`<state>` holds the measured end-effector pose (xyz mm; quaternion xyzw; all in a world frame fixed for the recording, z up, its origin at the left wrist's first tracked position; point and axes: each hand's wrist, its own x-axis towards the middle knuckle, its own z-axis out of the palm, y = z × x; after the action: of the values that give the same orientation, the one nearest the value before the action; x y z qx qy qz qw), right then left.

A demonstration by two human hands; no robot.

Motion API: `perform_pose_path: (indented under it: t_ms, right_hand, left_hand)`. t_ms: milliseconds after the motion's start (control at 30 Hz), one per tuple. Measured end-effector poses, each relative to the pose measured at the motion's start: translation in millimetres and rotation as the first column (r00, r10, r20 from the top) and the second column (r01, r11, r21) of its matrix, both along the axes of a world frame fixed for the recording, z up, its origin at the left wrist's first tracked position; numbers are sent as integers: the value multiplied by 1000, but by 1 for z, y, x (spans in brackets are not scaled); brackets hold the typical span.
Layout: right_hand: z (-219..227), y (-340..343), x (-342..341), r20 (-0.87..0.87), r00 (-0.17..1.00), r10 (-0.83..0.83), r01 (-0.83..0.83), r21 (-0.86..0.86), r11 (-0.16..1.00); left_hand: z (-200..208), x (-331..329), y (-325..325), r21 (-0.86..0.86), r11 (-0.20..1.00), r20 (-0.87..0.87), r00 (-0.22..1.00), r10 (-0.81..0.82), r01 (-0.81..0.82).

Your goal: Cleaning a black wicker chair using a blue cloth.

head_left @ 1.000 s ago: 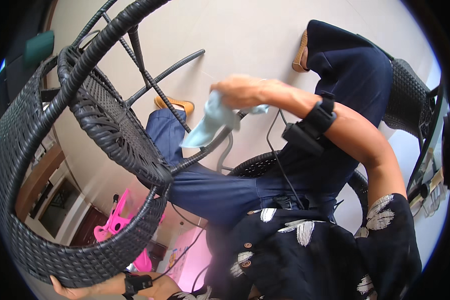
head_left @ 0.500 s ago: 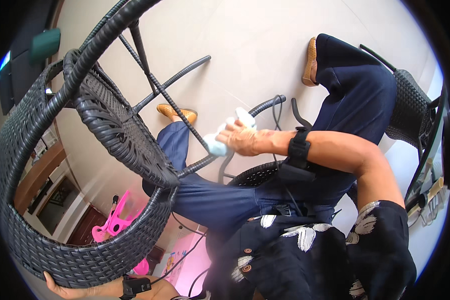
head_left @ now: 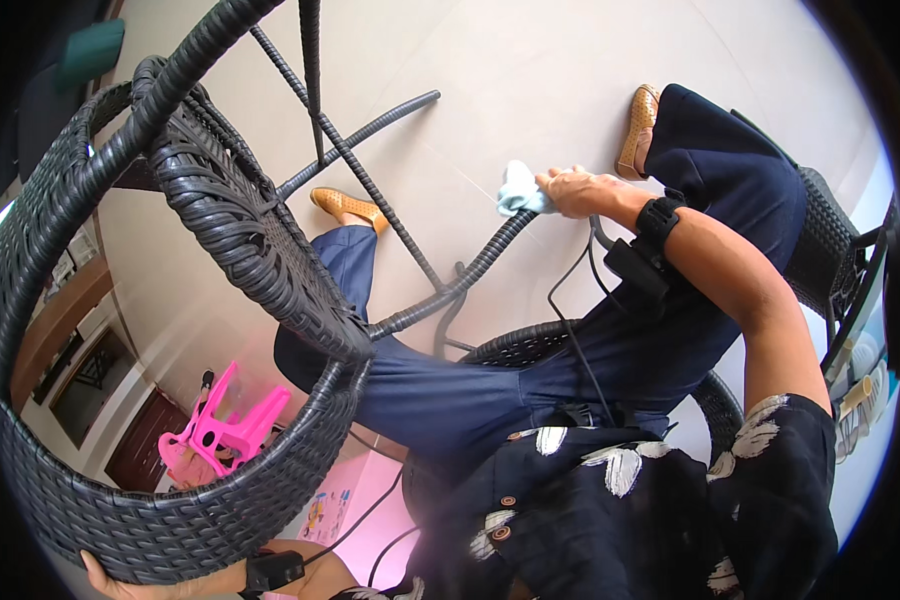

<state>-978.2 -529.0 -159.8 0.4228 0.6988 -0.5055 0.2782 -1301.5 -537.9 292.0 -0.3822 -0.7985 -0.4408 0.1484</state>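
A dark woven wicker chair [head_left: 160, 525] lies tipped on its side across the left of the view, its legs pointing right. My left hand [head_left: 140, 588] grips the lower edge of the chair's curved back; the thumb shows and the fingers are hidden behind the weave. My right hand [head_left: 582, 192] is closed on a pale blue and white cloth [head_left: 518, 190]. That cloth is wrapped about the far end of one wrapped chair leg [head_left: 490, 250], with the hand just above my right knee.
Pink plastic chair [head_left: 232, 425] stands beyond the wicker back, near a pink printed panel [head_left: 355, 490]. Another dark woven chair [head_left: 820, 235] is at the right. Black cables [head_left: 570, 335] hang over my lap. Pale tiled floor [head_left: 530, 80] spreads ahead, with my tan shoes [head_left: 355, 205] on it.
My right hand has slid the cloth outward along the chair leg, up and to the right, to its end. The chair has shifted slightly; my left hand keeps its grip.
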Motion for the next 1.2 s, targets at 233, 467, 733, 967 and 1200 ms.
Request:
perform_pose_path:
  t_ms: [233,467,733,967,1200]
  right_hand:
    - [-16,-25,16,170,966,-195,170,150,974]
    - [-12,-24,13,233,887,-399,372,153,916]
    - [6,-4,22,132,820,-557,533,180,827]
    - [20,14,19,39,859,-510,482,275,832]
    - [-28,30,60,-49,727,-684,660,321,679]
  left_hand:
    - [6,7,3,-52,998,72,997,-25,29]
    - [21,25,14,-217,967,254,964,-78,136]
    - [22,64,49,-326,931,319,946,-56,165]
    - [17,61,62,-125,930,353,892,-283,345]
    - [26,62,73,-56,901,397,838,-374,429]
